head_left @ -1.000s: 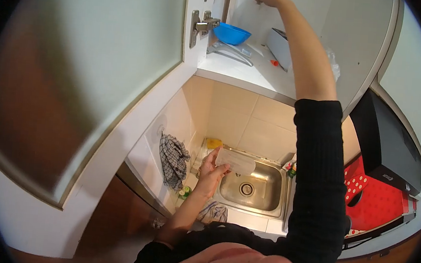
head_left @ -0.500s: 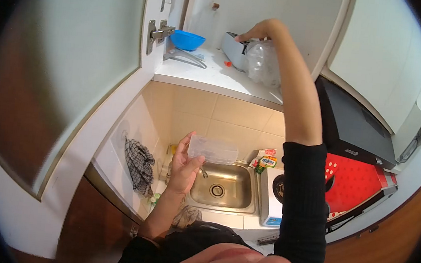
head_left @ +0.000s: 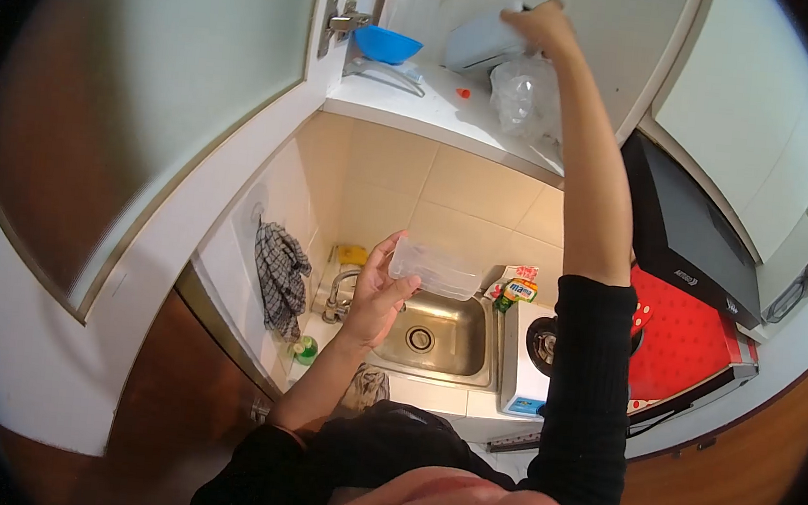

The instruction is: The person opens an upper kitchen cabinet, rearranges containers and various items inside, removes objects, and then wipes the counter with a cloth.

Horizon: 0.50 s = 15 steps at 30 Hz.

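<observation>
My left hand (head_left: 379, 300) is closed on the end of a clear plastic container (head_left: 438, 268), holding it up above the sink (head_left: 489, 359). Up in the open cabinet, my right hand (head_left: 543, 26) grips the upper end of a white box (head_left: 482, 40), which is tilted. The fingers there are slightly blurred. Just below that hand, a crumpled clear plastic bag (head_left: 527, 96) lies on the shelf, partly behind my forearm. A small red piece (head_left: 463, 93) rests on the shelf near the box.
On the shelf's left sits a blue bowl (head_left: 387, 45) beside a grey handle-like object (head_left: 385, 75). The cabinet door (head_left: 192, 169) hangs open at left. A faucet (head_left: 336, 299), a gas stove (head_left: 523, 366), a checked cloth (head_left: 279, 276) and a range hood (head_left: 691, 228) surround the sink.
My right hand has tipped the white box so that its side now faces me. The camera view has shifted a little. My left hand still holds the clear container over the sink.
</observation>
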Tool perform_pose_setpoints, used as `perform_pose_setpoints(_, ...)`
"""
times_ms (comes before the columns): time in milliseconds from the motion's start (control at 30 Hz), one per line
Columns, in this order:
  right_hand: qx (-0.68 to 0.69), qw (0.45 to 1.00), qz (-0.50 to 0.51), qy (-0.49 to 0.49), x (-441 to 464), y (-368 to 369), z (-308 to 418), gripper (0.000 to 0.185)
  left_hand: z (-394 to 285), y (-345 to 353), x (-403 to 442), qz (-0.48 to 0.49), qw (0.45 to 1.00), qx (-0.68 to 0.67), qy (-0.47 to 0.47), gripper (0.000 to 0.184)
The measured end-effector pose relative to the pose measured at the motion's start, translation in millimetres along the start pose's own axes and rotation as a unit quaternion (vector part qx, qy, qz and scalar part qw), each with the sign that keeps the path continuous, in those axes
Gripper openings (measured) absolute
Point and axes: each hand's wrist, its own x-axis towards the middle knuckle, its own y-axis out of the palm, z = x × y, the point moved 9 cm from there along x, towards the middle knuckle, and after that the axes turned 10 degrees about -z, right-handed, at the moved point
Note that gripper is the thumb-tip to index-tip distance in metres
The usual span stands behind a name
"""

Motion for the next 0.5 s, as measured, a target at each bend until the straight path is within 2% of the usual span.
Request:
perform_pose_setpoints(100, -0.002, 0.996, -0.088, -0.007, 18.4, -22.3, 13.6, 0.069, 0.7, -6.3, -3.2, -0.015, 1.000, -0.004, -0.002, 0.068)
perform_pose_setpoints(200, 0.010, 0.997, -0.063, 0.034, 16.2, -27.5, 28.7, 0.073, -0.2, -13.3, -7.1, -0.016, 1.000, 0.003, 0.002, 0.068)
perform_pose_setpoints(400, -0.027, 0.999, -0.011, 0.022, 38.9, -2.5, 46.2, 0.057, -4.2, -35.6, -12.3, -0.055, 0.998, -0.002, 0.009, 0.068)
perform_pose_setpoints(500, 0.020, 0.999, 0.020, 0.046, 42.5, 22.5, 48.7, 0.055, -3.9, -45.3, -12.9, -0.083, 0.996, 0.010, 0.013, 0.067)
